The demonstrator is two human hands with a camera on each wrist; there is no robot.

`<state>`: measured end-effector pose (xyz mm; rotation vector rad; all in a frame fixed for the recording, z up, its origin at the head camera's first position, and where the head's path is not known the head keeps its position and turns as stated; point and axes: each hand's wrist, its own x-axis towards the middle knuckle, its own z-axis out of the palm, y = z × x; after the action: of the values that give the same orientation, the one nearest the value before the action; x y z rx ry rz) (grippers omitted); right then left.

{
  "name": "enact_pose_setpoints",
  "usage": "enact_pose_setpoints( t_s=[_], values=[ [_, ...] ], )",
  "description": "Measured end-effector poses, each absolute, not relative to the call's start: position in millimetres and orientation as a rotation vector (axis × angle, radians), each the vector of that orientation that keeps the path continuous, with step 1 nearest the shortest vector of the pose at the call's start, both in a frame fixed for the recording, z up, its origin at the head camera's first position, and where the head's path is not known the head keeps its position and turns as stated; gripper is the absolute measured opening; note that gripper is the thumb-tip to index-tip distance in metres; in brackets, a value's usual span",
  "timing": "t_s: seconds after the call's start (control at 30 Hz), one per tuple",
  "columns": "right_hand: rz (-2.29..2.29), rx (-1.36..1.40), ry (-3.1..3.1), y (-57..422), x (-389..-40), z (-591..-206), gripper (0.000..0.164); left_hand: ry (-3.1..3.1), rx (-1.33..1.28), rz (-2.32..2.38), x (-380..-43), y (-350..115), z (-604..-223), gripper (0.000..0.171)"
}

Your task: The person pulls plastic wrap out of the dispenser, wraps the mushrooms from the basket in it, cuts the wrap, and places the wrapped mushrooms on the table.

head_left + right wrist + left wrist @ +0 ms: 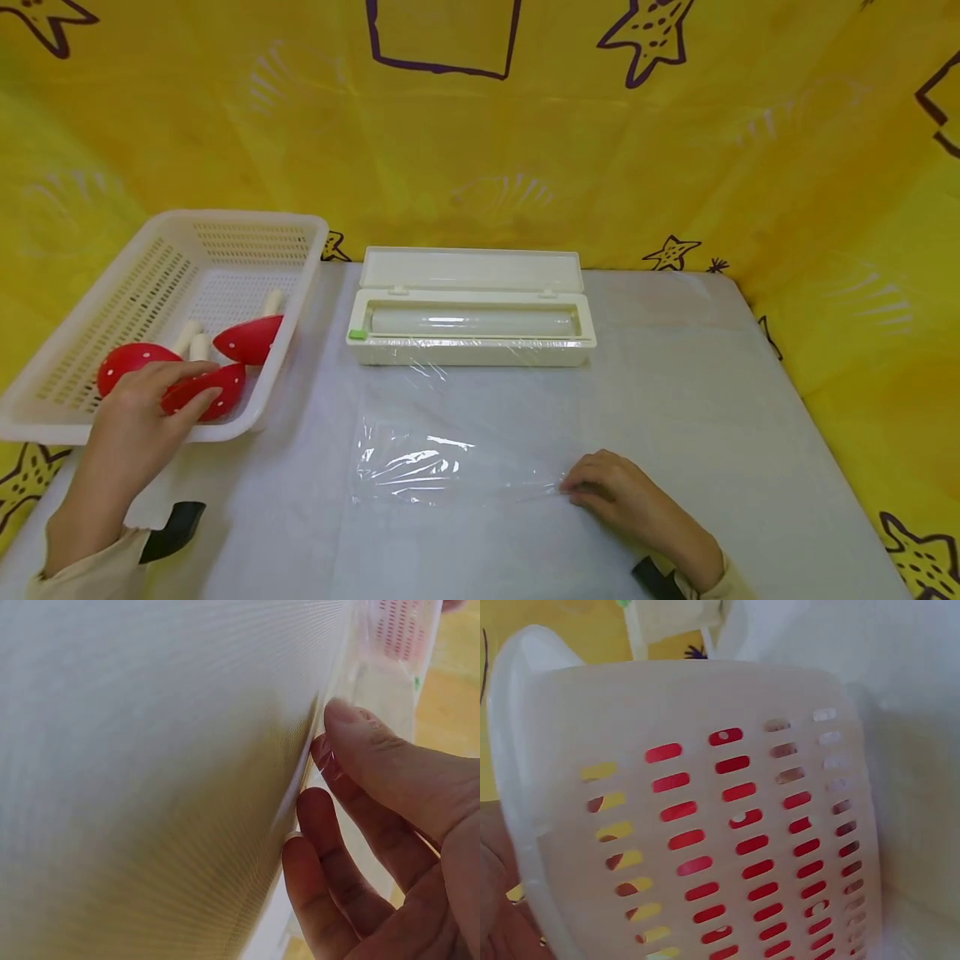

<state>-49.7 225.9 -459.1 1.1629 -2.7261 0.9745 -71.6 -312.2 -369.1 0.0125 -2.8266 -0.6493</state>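
My left hand (137,421) reaches over the near rim of a white perforated basket (303,292). Its thumb and fingers grip the red cap of a white-dotted toy mushroom (227,390) inside. Two similar mushrooms, one at the left (131,360) and one at the right (251,338), lie around it, pale stems pointing away. In the left wrist view the basket wall (705,697) hides most of the hand. On the table, my right hand (626,500) pinches the near right corner of a clear sheet of cling film (412,462), thumb against forefinger in the right wrist view.
A cream cling film dispenser (472,353) stands at the back middle, lid (471,268) raised, roll (472,322) inside. Film runs from its front edge onto the white-covered table (675,375). A yellow patterned cloth (480,142) hangs behind and at the sides.
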Motion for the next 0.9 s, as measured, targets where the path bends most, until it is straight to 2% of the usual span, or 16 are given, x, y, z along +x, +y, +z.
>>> enact_pose_setpoints(
  t_s=[0.13,0.43,0.67,0.9],
  values=[
    [0.98,1.174,-2.717,225.8,-49.5,-459.6,0.019,-2.927,0.093,-0.661,-76.3,-318.1,-373.8,0.047],
    [1.211,1.067,-2.736,227.2,-52.0,-462.0,0.015,-3.182,0.271,-0.7,-87.1,-330.7,-368.4,0.067],
    [1.3,0.988,-2.808,228.4,-48.9,-461.2,0.009,-3.18,0.223,-0.708,-89.9,-330.0,-369.2,0.059],
    [1.343,0.969,-2.819,229.1,-43.8,-461.5,0.009,-3.196,0.26,-0.682,-90.7,-332.2,-368.6,0.064]
  ],
)
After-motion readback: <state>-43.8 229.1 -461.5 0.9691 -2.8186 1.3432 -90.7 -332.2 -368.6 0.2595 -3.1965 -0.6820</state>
